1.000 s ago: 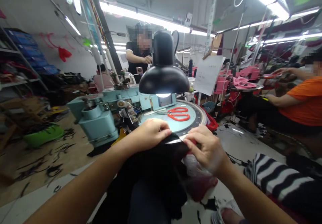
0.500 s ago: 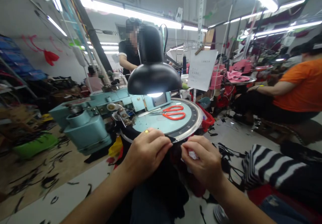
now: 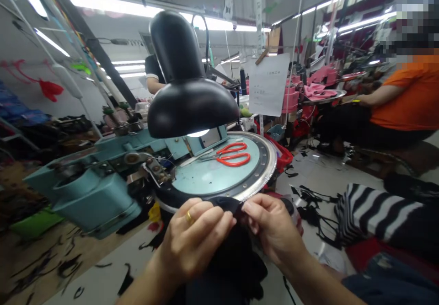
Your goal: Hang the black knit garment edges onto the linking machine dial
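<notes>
Black fabric lies along the front rim of a round linking machine dial and hangs down below it. My left hand, with a ring on one finger, is closed on the fabric at the rim. My right hand pinches the fabric's edge just right of the left fingertips, beside the fine points of the rim. Orange-handled scissors rest on the pale green dial plate, apart from both hands.
A black lamp hangs low over the dial. The green machine body stands at left. A person in orange sits at right. Striped fabric lies at lower right, and black scraps litter the floor.
My right hand has come left onto the fabric's edge, closing the gap between my hands. The view has shifted, with the lamp appearing nearer and further left.
</notes>
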Demonstrator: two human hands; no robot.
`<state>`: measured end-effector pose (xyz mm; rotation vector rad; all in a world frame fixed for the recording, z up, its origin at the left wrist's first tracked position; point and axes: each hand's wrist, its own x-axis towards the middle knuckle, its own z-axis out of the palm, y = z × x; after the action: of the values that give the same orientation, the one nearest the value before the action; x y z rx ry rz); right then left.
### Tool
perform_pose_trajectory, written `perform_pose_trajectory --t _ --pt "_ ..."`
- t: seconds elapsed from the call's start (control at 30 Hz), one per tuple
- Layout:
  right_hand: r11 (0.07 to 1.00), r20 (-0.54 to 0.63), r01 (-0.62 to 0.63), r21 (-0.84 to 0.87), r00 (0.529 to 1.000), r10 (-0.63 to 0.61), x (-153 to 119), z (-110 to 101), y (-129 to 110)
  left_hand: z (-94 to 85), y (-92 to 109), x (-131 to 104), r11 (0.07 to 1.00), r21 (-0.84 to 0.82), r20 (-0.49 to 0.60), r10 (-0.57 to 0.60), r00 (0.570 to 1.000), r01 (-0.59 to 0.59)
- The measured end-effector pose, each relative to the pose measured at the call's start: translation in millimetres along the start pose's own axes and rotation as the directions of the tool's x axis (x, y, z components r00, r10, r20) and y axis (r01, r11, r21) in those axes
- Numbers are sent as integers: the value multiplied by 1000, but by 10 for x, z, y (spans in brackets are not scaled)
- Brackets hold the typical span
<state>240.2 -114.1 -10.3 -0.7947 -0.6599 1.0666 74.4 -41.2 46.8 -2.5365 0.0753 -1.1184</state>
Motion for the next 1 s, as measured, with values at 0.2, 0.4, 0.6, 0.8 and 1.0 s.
perform_pose_trajectory --t 0.2,0.4,0.6,0.8,1.0 --pt "995 68 42 -86 997 -36 15 -142 79 39 32 35 993 -37 25 -113 993 114" --pt "985 123 8 -174 992 14 33 -171 54 107 45 -13 986 -71 81 -143 986 149" --pt "984 128 14 -178 992 9 8 -106 -22 15 50 234 917 -170 151 -339 929 362" --pt "993 91 53 -103 995 -43 28 -120 41 -90 -204 579 769 -199 566 -416 712 607" --pt "992 72 4 -126 997 5 -6 -108 23 -79 -349 599 757 -281 588 -351 729 590"
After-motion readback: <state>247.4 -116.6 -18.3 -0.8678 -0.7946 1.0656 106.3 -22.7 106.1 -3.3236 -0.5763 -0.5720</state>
